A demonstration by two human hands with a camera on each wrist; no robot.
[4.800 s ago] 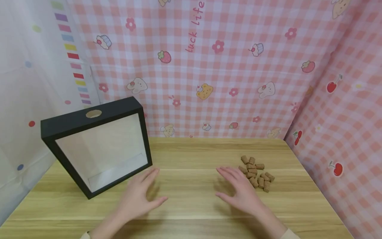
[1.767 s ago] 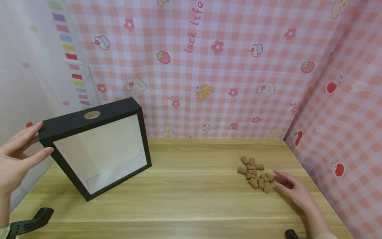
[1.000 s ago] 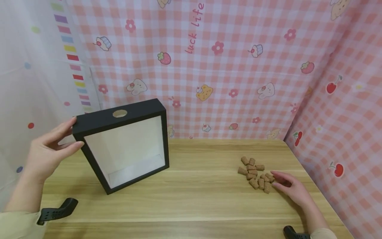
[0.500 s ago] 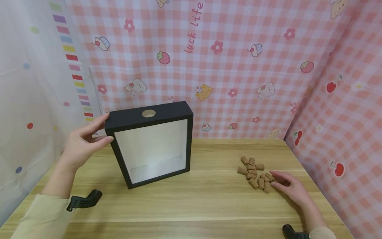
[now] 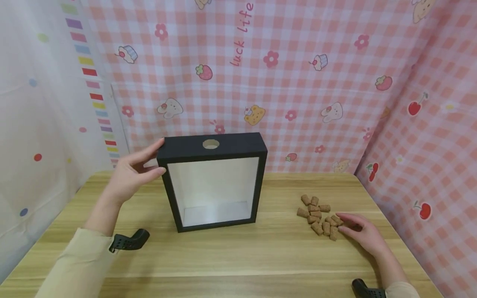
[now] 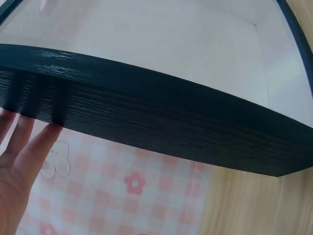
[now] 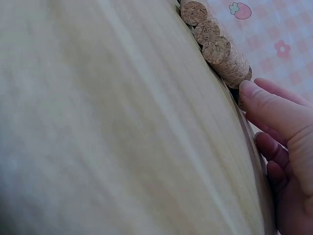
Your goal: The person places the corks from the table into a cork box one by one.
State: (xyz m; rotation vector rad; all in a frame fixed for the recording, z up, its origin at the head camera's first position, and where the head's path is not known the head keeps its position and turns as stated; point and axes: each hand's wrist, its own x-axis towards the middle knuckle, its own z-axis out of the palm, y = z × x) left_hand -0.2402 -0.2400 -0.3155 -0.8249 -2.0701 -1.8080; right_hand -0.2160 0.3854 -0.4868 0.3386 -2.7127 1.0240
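Observation:
A black box frame (image 5: pixel 215 155) with a glassy front, pale inside and a round hole in its top stands upright mid-table. My left hand (image 5: pixel 128 176) grips its left side near the top corner, thumb at the front edge and fingers towards the back. In the left wrist view, fingertips (image 6: pixel 55 128) touch the frame's dark side (image 6: pixel 146 122). Several wine corks (image 5: pixel 314 214) lie in a loose cluster to the right. Beside them rests my right hand (image 5: pixel 367 236), fingers loosely curved, with thumb and forefinger at the nearest cork (image 7: pixel 235 68).
The wooden table (image 5: pixel 231 260) backs onto a pink checked cloth (image 5: pixel 298 91). White cloth (image 5: pixel 33 116) hangs at the left, more checked cloth (image 5: pixel 439 165) at the right. Black wrist mounts (image 5: pixel 130 241) stick out from both sleeves.
My left hand has reached the box at the far left, gripped it and brought it right to mid-table, turned to face me more. My right hand has moved over to the right of the corks.

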